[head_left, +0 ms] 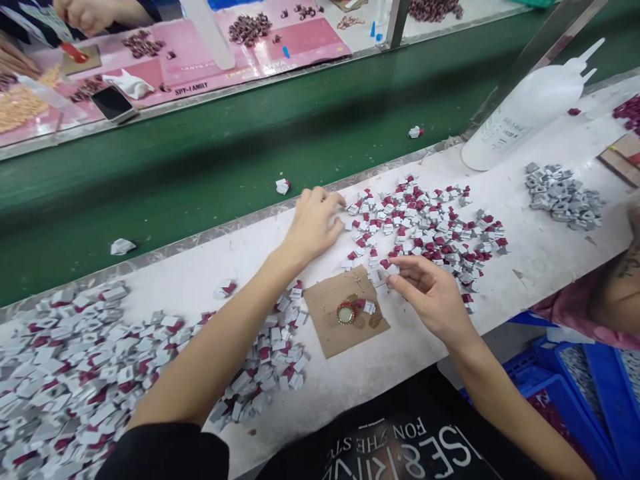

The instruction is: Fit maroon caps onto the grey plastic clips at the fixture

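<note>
My left hand [316, 223] reaches to the left edge of a pile of small white and dark red parts [430, 227], its fingers curved apart with nothing seen in them. Between the thumb and fingertips of my right hand [430, 293] is a white and red part [387, 268], held just above the table beside that pile. A piece of brown cardboard [330, 337] lies between my arms. On it are a bottle cap [346, 313] and another white and red part [369, 307].
A large heap of grey-white parts [90, 373] covers the left. A green belt [215, 180] carries a few loose pieces. A white bottle [515, 120] and grey parts [565, 197] stand right. Other people's arms show at top left and right; blue bins [565, 400] sit below.
</note>
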{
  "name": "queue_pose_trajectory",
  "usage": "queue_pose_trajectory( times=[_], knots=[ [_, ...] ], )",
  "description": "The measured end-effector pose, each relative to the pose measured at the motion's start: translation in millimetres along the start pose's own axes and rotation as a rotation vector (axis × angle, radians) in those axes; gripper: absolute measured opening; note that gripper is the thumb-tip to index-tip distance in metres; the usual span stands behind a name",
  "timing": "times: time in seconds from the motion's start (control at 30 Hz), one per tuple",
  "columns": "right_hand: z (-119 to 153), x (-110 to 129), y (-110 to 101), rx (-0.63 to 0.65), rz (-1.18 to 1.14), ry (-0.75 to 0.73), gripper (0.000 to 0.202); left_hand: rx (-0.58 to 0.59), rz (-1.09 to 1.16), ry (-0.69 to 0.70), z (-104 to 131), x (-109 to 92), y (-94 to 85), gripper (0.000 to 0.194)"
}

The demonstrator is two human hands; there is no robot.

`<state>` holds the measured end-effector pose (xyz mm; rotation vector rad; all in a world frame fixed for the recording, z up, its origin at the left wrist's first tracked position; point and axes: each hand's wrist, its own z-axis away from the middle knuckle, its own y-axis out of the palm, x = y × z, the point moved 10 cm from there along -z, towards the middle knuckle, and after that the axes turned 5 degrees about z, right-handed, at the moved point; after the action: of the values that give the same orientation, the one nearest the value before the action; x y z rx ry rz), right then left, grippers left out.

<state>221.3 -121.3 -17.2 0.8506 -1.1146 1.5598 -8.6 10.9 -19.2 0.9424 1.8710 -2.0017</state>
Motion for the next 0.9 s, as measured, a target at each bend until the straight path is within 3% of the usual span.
queue_pose_trajectory(
  times=[0.1,0.2,0.27,0.37,0.5,0.67,0.9],
  knots=[
    [-4.2,4.5,2.9,0.007,-0.008,0.019,0.034,0.214,-0.005,0.087,6.4,-22.2,23.4,0.036],
    [-7.5,11.2,2.8,-0.009,0.001,-0.010,0.032,0.295,-0.022,0.111,8.3,-24.3,27.6,0.038],
    [-9.1,11.6,1.3,-0.029,-0.012,-0.023,0.032,0.305,-0.023,0.104,8.1,-20.6,25.3,0.027],
    [-10.1,4.5,1.5,-0.030,-0.080,0.009,0.036,0.273,0.010,0.008,10.1,-11.3,16.2,0.004],
    [-7.9,-1.4,3.8,-0.002,-0.208,0.047,0.035,0.191,0.271,-0.181,29.9,-10.5,-2.2,0.018],
    [6.2,1.7,7.7,0.069,-0.245,0.066,0.034,0.114,0.780,-0.392,82.5,-20.8,-9.2,0.024],
    [39.6,10.1,30.8,0.209,-0.015,-0.067,0.016,-0.081,1.035,-0.609,156.7,-15.1,-7.7,0.027]
  ],
)
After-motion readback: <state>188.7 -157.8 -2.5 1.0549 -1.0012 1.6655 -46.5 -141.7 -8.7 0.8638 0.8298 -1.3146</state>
